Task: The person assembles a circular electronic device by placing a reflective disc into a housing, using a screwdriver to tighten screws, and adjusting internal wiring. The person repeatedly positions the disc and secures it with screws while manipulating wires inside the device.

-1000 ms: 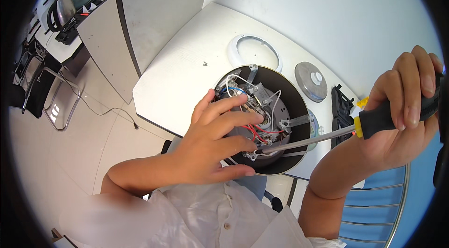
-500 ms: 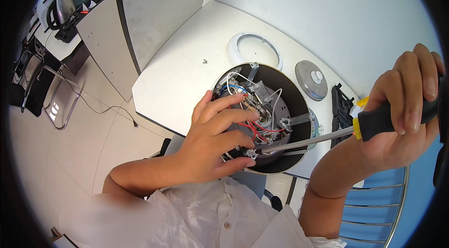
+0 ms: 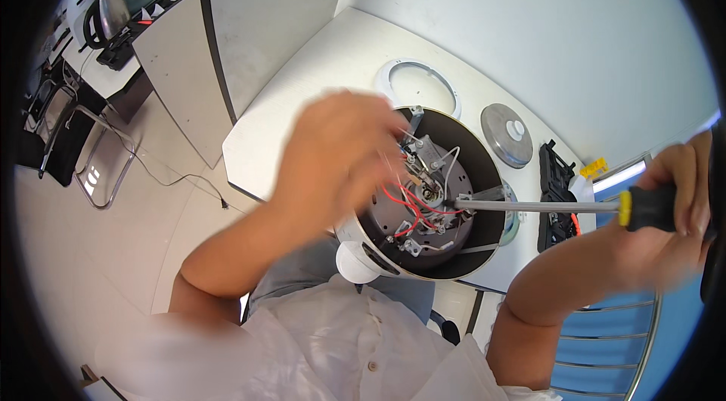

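An open round appliance housing, probably a rice cooker's, shows its inside. Red and white wires, metal brackets and a grey round plate lie in it. My right hand, at the far right, is closed round the black and yellow handle of a long screwdriver. The screwdriver's shaft lies almost level, and its dark tip is over the middle of the housing. My left hand is raised over the housing's left side. Motion smears its fingers, so I cannot tell whether they hold anything. It hides part of the wiring.
On the white table behind the housing lie a white ring and a round metal lid with a white knob. A black tool case and a yellow piece are at right. A grey partition borders the table's left.
My left hand has lifted off the housing's near left side and moved up and away. The screwdriver's tip has left the lower bracket for the middle; my right hand has moved down and right.
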